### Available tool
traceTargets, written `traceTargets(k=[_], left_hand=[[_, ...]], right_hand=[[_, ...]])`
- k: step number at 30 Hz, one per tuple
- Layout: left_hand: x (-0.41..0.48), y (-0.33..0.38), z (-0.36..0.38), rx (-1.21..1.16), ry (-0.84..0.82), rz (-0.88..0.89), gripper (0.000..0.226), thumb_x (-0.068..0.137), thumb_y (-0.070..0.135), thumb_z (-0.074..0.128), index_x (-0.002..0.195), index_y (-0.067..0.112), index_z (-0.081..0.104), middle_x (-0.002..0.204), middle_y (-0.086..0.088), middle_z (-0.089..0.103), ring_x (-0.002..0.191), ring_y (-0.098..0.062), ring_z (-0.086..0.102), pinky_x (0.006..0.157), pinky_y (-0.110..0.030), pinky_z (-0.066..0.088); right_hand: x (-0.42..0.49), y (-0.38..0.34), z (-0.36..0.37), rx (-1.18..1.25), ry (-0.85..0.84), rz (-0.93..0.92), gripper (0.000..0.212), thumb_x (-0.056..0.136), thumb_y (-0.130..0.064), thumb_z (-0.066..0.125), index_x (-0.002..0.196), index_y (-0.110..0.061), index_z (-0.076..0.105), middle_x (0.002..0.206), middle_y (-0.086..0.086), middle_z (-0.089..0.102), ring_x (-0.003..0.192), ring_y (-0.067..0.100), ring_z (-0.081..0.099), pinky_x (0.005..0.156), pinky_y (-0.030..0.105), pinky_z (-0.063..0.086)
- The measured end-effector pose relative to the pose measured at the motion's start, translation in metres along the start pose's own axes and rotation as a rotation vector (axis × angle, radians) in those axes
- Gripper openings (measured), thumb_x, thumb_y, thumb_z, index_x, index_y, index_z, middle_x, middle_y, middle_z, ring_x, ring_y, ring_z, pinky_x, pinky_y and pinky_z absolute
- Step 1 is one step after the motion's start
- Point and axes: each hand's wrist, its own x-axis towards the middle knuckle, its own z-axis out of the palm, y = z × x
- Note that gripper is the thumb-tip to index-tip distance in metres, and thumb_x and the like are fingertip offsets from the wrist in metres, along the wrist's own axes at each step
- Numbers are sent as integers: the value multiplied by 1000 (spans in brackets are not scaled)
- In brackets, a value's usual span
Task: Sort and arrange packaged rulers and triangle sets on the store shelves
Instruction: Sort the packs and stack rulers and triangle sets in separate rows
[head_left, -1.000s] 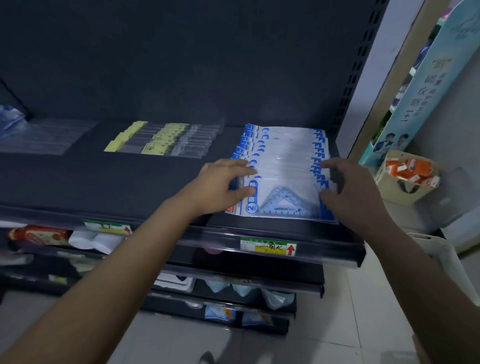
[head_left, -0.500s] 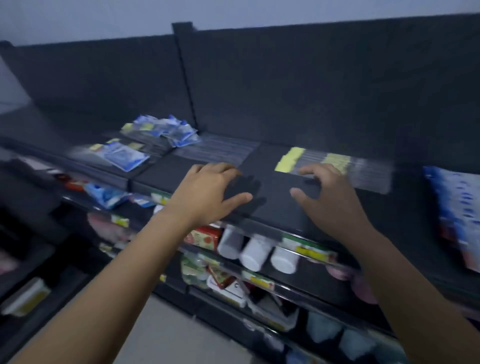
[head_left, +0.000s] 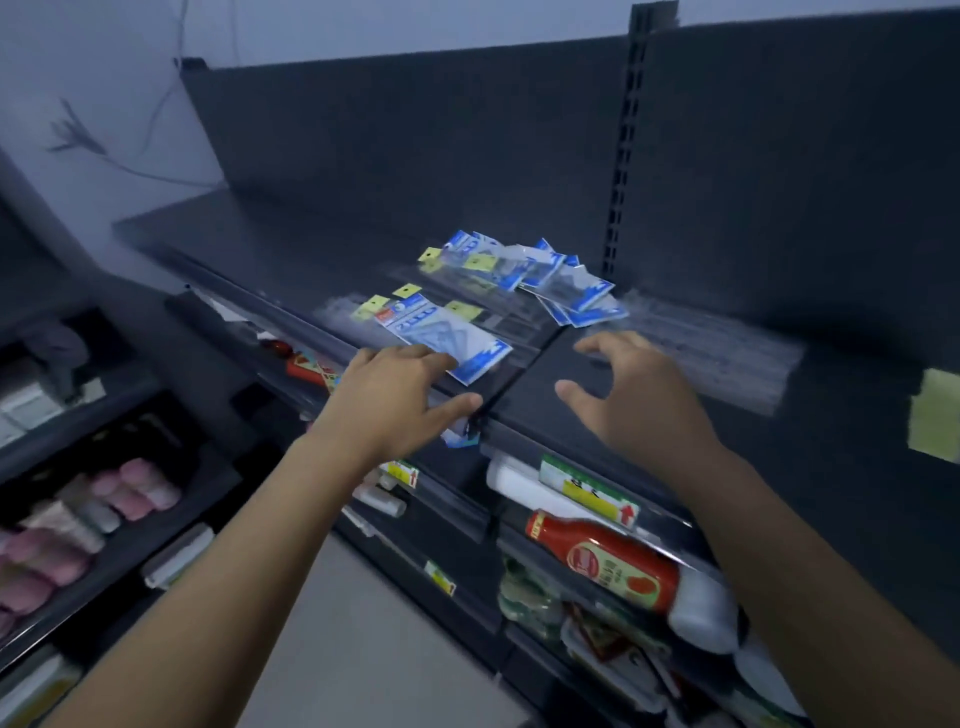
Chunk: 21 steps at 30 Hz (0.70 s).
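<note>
Now both hands reach out over the dark shelf (head_left: 291, 249). A blue triangle pack (head_left: 452, 340) lies flat near the front edge of that shelf.

The left hand (head_left: 395, 400) is just in front of the pack. Its fingers are spread wide and fairly straight, and they hold nothing. The fingertips seem to touch the pack's near corner, but the picture is blurry there, so I cannot be sure. The thumb sticks out sideways along the shelf's front edge.

The right hand (head_left: 639, 400) is to the right of the pack, apart from it. Its fingers are spread wide too, a little bent, and they hold nothing.

Behind the pack, and a bit to the right, is a messy pile of blue packs (head_left: 556, 286), lying every which way. Some clear ruler packs (head_left: 467, 310) with yellow tags lie under and just behind the pack. More clear rulers (head_left: 727, 353) lie further to the right of the pack.

Below the pack and to the right, on a lower shelf, a red sauce bottle (head_left: 602, 569) lies on its side. Far down to the left of the pack are some pink rolls (head_left: 130, 493).
</note>
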Motion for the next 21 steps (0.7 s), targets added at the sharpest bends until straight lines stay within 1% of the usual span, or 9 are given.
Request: traceTargets(k=[4, 7, 9, 10, 12, 15, 17, 19, 21], left_hand=[[47, -46, 14, -1, -47, -4, 67, 85, 70, 37, 136, 27, 48, 136, 4, 53, 127, -19, 46, 103, -37, 32], [90, -81, 17, -19, -84, -9, 64, 86, 67, 41, 136, 28, 48, 137, 2, 52, 128, -21, 45, 105, -38, 32], [121, -101, 20, -22, -76, 6, 62, 87, 65, 42, 136, 28, 48, 137, 2, 53, 125, -22, 47, 103, -37, 33], [136, -110, 21, -21, -77, 18, 61, 88, 64, 43, 136, 28, 47, 136, 1, 53, 125, -22, 47, 101, -37, 32], [163, -124, 27, -33, -89, 44, 57, 88, 61, 45, 136, 28, 48, 135, 1, 54, 124, -21, 48, 100, -37, 33], [198, -143, 40, -46, -104, 103, 51, 88, 56, 50, 131, 29, 51, 130, 3, 57, 119, -20, 52, 97, -36, 33], [222, -156, 50, -51, -106, 145, 50, 88, 53, 52, 131, 27, 51, 131, 3, 57, 120, -21, 51, 96, -36, 33], [249, -169, 59, -74, -108, 197, 49, 87, 50, 55, 130, 25, 53, 130, 2, 58, 118, -23, 52, 95, -36, 35], [274, -182, 69, -103, -114, 268, 45, 85, 47, 60, 125, 26, 57, 127, 1, 61, 118, -23, 54, 95, -35, 39]], right_hand=[[66, -1, 37, -27, -79, 59, 41, 90, -37, 59, 127, -19, 52, 129, 3, 52, 107, 22, 54, 81, 32, 43], [109, -1, 60, -62, -142, 98, 42, 93, -35, 55, 131, -17, 50, 130, 6, 54, 110, 23, 55, 85, 33, 44], [133, 0, 72, -95, -189, 132, 42, 94, -34, 53, 130, -14, 49, 130, 7, 54, 113, 25, 54, 89, 36, 45], [144, 0, 78, -116, -203, 152, 40, 94, -34, 53, 128, -13, 50, 128, 8, 55, 112, 27, 54, 90, 38, 47], [162, -2, 87, -172, -223, 188, 36, 94, -34, 52, 122, -12, 51, 121, 9, 56, 106, 27, 55, 86, 41, 48], [186, -2, 102, -239, -228, 220, 34, 95, -37, 49, 118, -11, 51, 108, 9, 60, 93, 26, 56, 78, 39, 49], [201, -2, 113, -284, -220, 249, 34, 95, -39, 49, 113, -10, 52, 104, 9, 60, 90, 26, 56, 76, 40, 49], [215, 0, 123, -359, -215, 271, 35, 93, -42, 51, 108, -11, 54, 106, 9, 59, 94, 26, 54, 79, 39, 48], [226, 1, 130, -383, -197, 306, 35, 90, -43, 55, 109, -13, 56, 109, 7, 56, 100, 26, 52, 83, 37, 45]])
